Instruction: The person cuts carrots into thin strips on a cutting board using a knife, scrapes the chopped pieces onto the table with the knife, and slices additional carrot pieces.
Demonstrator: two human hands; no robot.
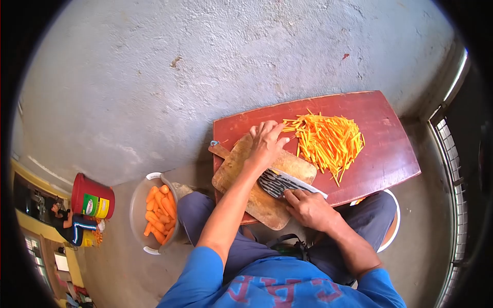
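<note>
My left hand reaches over the far edge of a worn wooden cutting board, its fingers stretched out and apart beside a heap of orange carrot sticks. Its fingertips are close to the left end of the heap. My right hand is closed on a broad knife with a dark, pale-streaked blade; the handle is hidden in the hand. The blade is over the board. A second wooden board seems to lie crosswise with it, overhanging the table's near edge.
The dark red table stands against a rough pale wall. A grey tub of peeled carrots stands on the floor to the left. Further left are a red bucket and another person. A white-rimmed container is by my right knee.
</note>
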